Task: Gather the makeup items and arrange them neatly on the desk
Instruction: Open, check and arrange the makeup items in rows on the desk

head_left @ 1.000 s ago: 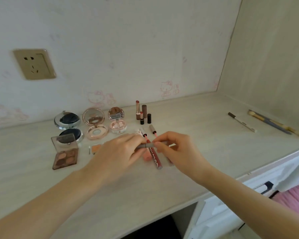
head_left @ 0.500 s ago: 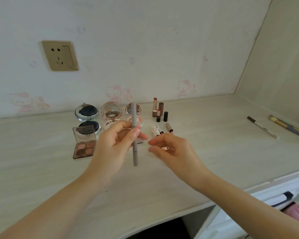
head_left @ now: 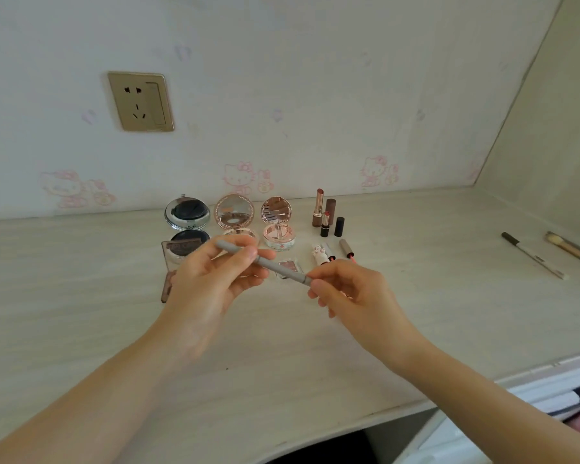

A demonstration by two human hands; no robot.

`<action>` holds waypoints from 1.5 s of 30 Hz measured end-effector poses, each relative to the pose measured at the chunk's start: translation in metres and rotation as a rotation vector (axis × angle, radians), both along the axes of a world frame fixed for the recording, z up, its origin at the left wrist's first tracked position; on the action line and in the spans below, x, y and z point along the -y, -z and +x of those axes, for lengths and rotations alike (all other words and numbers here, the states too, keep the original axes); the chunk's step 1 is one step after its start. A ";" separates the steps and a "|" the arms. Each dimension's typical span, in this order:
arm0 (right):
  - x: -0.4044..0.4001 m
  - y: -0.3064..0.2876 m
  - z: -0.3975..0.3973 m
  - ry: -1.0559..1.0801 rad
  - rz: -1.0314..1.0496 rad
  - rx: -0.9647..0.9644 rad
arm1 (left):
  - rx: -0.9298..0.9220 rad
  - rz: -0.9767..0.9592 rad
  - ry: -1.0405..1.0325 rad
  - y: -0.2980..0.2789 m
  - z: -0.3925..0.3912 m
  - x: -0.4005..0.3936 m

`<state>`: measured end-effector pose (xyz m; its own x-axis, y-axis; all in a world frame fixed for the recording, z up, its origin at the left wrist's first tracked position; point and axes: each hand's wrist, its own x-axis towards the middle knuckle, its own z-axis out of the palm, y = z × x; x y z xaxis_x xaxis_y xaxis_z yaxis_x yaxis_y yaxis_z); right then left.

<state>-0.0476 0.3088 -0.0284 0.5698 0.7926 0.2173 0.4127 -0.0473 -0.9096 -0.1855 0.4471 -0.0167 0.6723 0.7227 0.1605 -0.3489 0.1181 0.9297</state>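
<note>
Above the desk [head_left: 81, 296] I hold a grey makeup pencil [head_left: 278, 267] slanting down to the right. My left hand [head_left: 211, 286] grips its upper left part between thumb and fingers. My right hand [head_left: 352, 293] pinches its lower right end. Behind my hands stand three open compacts: black [head_left: 187, 216], rose gold [head_left: 234, 212] and pink [head_left: 277, 214]. My left hand partly hides an eyeshadow palette [head_left: 176, 252]. Two lipsticks [head_left: 319, 207] with loose caps stand right of the compacts. A small blush pan [head_left: 287, 266] and lip glosses [head_left: 346, 248] lie below them.
A white eyebrow pencil [head_left: 533, 256] and a makeup brush [head_left: 571, 249] lie far right near the side wall. A wall socket [head_left: 140, 102] sits above the desk at the left. A white drawer [head_left: 563, 400] stands slightly open under the desk's right front edge.
The pencil has swung from upright in my left hand to a slant. My right hand, open half a second ago, now pinches its lower end. The view has shifted left.
</note>
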 end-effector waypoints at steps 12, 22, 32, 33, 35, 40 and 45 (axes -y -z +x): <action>0.005 -0.007 0.003 0.013 -0.107 0.341 | -0.508 1.242 -0.073 0.015 -0.009 -0.010; 0.002 -0.005 -0.009 -0.020 -0.089 0.476 | -0.491 1.528 -0.154 0.019 -0.007 0.011; 0.008 -0.009 -0.015 -0.081 -0.094 0.401 | -0.488 1.687 -0.173 0.023 -0.009 0.001; 0.008 -0.010 -0.016 -0.078 -0.085 0.390 | -0.482 1.683 -0.168 0.023 -0.010 -0.001; 0.009 -0.012 -0.015 -0.079 -0.072 0.359 | -0.446 1.664 -0.167 0.022 -0.010 -0.002; 0.009 -0.014 -0.008 -0.090 -0.071 0.281 | -0.421 1.533 -0.130 0.019 -0.011 0.004; 0.011 -0.013 0.003 -0.030 -0.065 0.272 | -0.472 1.284 -0.034 0.018 -0.012 0.006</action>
